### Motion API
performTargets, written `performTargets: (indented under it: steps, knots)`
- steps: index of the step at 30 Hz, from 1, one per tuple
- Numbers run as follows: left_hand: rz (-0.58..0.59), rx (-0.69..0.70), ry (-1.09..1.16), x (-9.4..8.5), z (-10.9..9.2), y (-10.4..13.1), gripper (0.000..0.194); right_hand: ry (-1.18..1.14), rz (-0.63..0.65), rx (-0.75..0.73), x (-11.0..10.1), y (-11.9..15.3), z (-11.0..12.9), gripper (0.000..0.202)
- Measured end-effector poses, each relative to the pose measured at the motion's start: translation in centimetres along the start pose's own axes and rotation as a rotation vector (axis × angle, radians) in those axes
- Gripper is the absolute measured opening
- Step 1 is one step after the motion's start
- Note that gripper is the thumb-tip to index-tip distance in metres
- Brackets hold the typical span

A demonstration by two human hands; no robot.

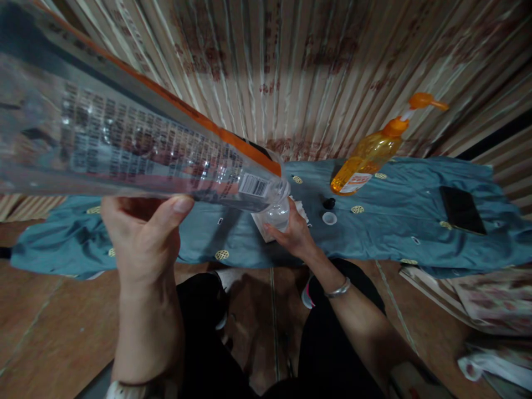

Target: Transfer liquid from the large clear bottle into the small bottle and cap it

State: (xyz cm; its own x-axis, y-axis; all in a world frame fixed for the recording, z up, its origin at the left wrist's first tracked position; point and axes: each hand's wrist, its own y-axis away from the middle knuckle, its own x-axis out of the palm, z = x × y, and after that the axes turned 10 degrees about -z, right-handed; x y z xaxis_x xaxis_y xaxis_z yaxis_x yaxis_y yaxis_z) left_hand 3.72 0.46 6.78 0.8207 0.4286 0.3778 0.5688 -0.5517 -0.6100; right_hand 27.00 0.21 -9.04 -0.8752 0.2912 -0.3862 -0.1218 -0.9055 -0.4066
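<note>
My left hand [145, 238] is closed around a large clear plastic bottle [166, 149] with printed text and an orange stripe. The bottle is tilted nearly level, its uncapped neck pointing right and slightly down. My right hand [293, 233] grips a small clear container [277, 215] directly under that neck; whether the two touch I cannot tell. Beneath the container lies a white paper [266, 230], partly hidden. Just right of my right hand are a black cap [329, 203] and a white round cap [330, 218] on the cloth.
A pump bottle [366, 158] of orange liquid with an orange pump stands at the back right. A dark flat object [462, 209] lies at the right end of the blue-green cloth [233, 238]. Behind hangs a pleated curtain [266, 72]. Bags [490, 299] rest at the lower right.
</note>
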Motion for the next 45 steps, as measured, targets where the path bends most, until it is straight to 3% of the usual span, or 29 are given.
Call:
performTargets:
  steps: [8, 25, 37, 45]
  knots:
    - [0.016, 0.040, 0.033, -0.2, 0.2, -0.2, 0.083, -0.015, 0.005, -0.038, 0.0, -0.1, -0.1, 0.089]
    - [0.037, 0.070, 0.056, -0.2, 0.1, -0.1, 0.065, -0.015, -0.019, -0.071, 0.2, 0.1, -0.4, 0.087]
    - [0.073, 0.020, 0.069, 0.1, -0.6, -0.1, 0.086, 0.012, -0.022, -0.098, 0.4, 0.1, -0.7, 0.087]
    - [0.117, 0.008, 0.095, 0.4, -1.1, -0.1, 0.084, 0.010, -0.023, -0.098, 0.4, 0.1, -0.5, 0.085]
